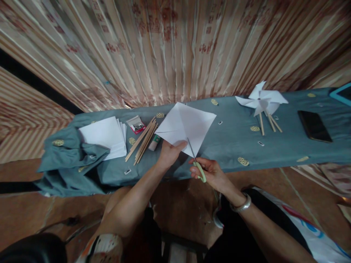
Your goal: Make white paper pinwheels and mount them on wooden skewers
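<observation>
A white square sheet of paper (pixel 189 118), turned like a diamond and creased down its middle, is held over the cloth-covered table. My left hand (pixel 170 153) grips its lower left edge, the thumb lying on top. In my right hand (pixel 210 171) are scissors (pixel 199 171) with light green handles. Their blades lie at the paper's near corner and point toward its centre. One slit shows near the left corner. Just left of the paper lie several thin wooden sticks (pixel 144 143), a small glue stick (pixel 154 143) and an open red-and-white box (pixel 136 125) of small metal pieces.
A stack of white paper (pixel 105 135) lies at the left on the grey-green cloth (pixel 225 142). Paper pinwheels (pixel 261 101) on sticks lie to the right, beside a dark phone (pixel 314 126). A blue-edged device (pixel 341 95) is at the far right. A patterned curtain (pixel 175 54) hangs behind.
</observation>
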{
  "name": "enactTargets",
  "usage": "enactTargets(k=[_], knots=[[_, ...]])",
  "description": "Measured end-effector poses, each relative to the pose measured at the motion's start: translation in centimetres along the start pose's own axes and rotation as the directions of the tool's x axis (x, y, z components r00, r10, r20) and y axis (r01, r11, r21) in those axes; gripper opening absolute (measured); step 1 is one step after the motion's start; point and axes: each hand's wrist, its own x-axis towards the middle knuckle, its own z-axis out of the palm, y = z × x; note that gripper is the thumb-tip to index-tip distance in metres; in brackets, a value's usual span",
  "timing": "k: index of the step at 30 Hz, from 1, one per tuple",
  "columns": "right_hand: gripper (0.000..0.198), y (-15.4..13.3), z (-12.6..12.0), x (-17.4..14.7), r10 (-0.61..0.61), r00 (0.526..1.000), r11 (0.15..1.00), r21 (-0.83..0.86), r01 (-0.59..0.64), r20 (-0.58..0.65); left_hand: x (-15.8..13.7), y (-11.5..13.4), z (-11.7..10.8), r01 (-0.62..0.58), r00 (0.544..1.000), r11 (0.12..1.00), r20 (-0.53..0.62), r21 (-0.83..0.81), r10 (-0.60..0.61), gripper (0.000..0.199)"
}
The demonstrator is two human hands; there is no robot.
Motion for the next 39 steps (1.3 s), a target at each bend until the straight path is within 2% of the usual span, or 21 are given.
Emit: enactTargets(k=[10,28,39], knots=[[0.046,-0.03,0.14,0.03,0.038,0.999,0.999,0.013,-0.038,-0.022,0.01,-0.24,0.02,-0.015,1.000,1.000,-0.007,0.005,0.015,0.031],[0.048,0.87,-0.20,0.20,-0.051,0.997,0.999,0.013,0.052,-0.051,-0.45,-0.43,0.27,0.008,1.000,1.000,0.028,0.004,-0.008,0.029],[0.048,0.57,-0.18,0.19,-0.033,0.997,0.999,0.023,0.034,-0.067,-0.64,-0.18,0.43,0.041,0.999,0.999,0.020,-0.003,-0.041,0.024]])
